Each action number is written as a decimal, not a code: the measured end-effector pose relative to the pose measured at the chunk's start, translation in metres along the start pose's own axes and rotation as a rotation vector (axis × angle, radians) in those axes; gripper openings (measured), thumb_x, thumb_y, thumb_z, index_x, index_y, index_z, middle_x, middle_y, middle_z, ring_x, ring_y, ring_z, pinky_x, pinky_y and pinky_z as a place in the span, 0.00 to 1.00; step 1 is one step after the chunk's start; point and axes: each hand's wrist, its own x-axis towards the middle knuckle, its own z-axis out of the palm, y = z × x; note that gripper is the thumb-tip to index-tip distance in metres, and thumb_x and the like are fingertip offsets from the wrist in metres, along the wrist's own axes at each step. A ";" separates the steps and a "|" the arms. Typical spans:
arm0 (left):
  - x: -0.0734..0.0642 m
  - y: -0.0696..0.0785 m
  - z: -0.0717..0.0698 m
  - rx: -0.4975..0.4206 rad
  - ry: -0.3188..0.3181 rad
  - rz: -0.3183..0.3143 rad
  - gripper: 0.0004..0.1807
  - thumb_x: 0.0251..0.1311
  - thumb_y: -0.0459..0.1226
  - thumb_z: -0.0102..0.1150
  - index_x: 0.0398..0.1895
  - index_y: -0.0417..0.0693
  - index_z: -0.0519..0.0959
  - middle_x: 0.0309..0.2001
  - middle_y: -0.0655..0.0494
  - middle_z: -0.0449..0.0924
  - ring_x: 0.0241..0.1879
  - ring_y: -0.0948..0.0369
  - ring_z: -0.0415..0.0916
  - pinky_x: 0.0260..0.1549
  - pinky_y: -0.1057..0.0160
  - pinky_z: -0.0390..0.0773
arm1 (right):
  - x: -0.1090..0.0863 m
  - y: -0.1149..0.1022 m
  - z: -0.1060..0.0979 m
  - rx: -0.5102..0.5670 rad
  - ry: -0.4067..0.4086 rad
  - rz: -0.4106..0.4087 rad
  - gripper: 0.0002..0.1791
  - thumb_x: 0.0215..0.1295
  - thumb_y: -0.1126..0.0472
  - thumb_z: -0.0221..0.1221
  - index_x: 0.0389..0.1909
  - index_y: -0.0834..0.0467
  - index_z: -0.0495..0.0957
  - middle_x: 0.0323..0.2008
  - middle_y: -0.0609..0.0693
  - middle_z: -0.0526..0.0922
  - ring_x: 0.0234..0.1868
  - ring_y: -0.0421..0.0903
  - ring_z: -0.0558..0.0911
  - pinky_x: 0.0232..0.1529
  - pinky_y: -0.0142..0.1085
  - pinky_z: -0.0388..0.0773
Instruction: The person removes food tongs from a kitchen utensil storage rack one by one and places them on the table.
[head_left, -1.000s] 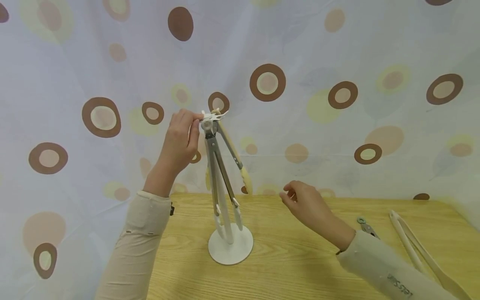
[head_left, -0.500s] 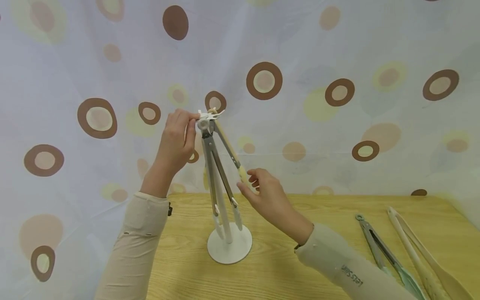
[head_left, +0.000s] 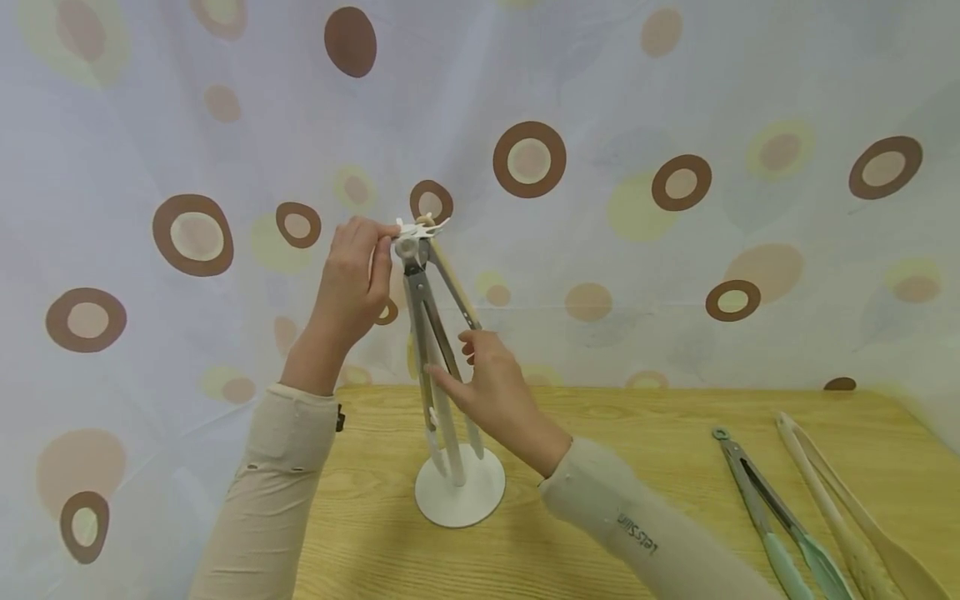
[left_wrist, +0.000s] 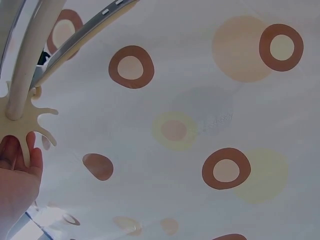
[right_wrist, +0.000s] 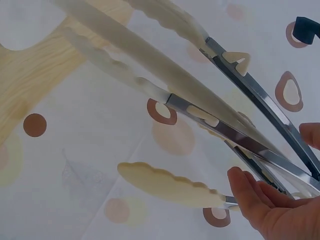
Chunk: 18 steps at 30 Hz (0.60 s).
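A white stand with a round base [head_left: 461, 504] and a ring of hooks at its top [left_wrist: 47, 111] carries two pairs of tongs. My left hand [head_left: 348, 271] pinches one hook, holding the stand by its top. Steel tongs with white tips [head_left: 420, 333] hang in front, their arms spread. Behind and to the right hang yellow-tipped tongs [head_left: 456, 287]; one scalloped yellow head [right_wrist: 170, 186] shows in the right wrist view. My right hand [head_left: 495, 387] is at the hanging tongs, thumb apart from the fingers, with the white-tipped tongs between them. No grip is visible.
At the right on the wooden table [head_left: 622, 417] lie green-tipped tongs [head_left: 761, 492] and, beside them, beige tongs [head_left: 847, 500], both spread. A white curtain with brown spots [head_left: 600, 100] hangs behind the table.
My right hand has moved left from over the table to the hanging tongs, uncovering the green-tipped tongs. My left hand keeps its pinch on the hook.
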 end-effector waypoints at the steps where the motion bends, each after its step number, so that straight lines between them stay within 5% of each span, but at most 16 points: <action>1: 0.000 0.000 0.000 0.001 0.000 0.001 0.11 0.68 0.27 0.41 0.41 0.28 0.74 0.38 0.36 0.74 0.38 0.43 0.66 0.44 0.49 0.64 | 0.001 -0.001 0.002 -0.004 0.006 -0.005 0.30 0.61 0.51 0.64 0.54 0.69 0.70 0.43 0.60 0.77 0.41 0.54 0.78 0.40 0.42 0.77; 10: 0.000 0.001 0.000 0.017 0.002 0.005 0.10 0.68 0.27 0.41 0.42 0.28 0.74 0.37 0.36 0.73 0.38 0.42 0.65 0.43 0.49 0.65 | 0.011 -0.010 0.014 -0.038 0.085 -0.012 0.29 0.57 0.46 0.66 0.44 0.67 0.70 0.34 0.55 0.73 0.29 0.47 0.72 0.28 0.35 0.72; 18: 0.000 0.002 0.000 0.015 0.000 -0.009 0.11 0.68 0.27 0.41 0.42 0.28 0.74 0.38 0.36 0.73 0.38 0.42 0.65 0.43 0.48 0.65 | 0.014 -0.017 0.021 -0.107 0.148 0.005 0.25 0.58 0.47 0.66 0.38 0.64 0.69 0.30 0.53 0.71 0.26 0.46 0.71 0.27 0.37 0.72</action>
